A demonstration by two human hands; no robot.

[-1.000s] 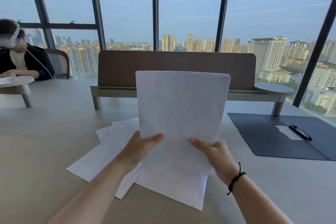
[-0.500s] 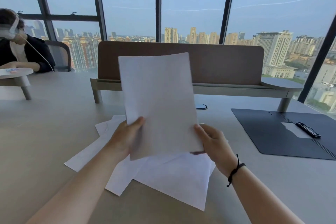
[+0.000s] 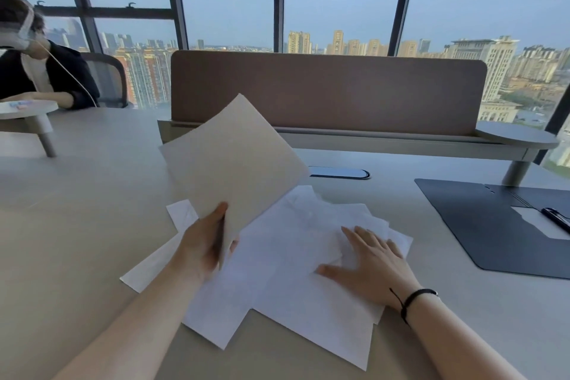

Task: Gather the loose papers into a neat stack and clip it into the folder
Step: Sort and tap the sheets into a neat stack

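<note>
Left hand (image 3: 203,244) pinches the lower edge of a single sheet (image 3: 231,157), thumb on top, and the sheet stands tilted up off the bench (image 3: 77,210), leaning away to the left of the paper pile. Right hand (image 3: 370,265) lies flat, fingers spread, pressing down on the loose papers (image 3: 293,287), which fan out in a crooked heap with corners poking every way. The folder (image 3: 481,225) lies open and well to the right of the pile, a dark clip (image 3: 555,219) resting on the white sheet inside it.

Now the risks. That raised sheet is held by one edge only, so it may flop or bend over and crease if the hand swings it fast. The pinch sits at a corner region, and a thin grip like that could let the sheet slip out and sail off the pile. Under the right hand, the flat palm may drag the top pages sideways instead of squaring them, pushing the fan wider or wrinkling a corner. A sheet at the left edge of the pile pokes out from under the left hand and could get left behind. And the folder sits a long reach from the pile, so an unsquared stack may shed pages on the way over.
</note>
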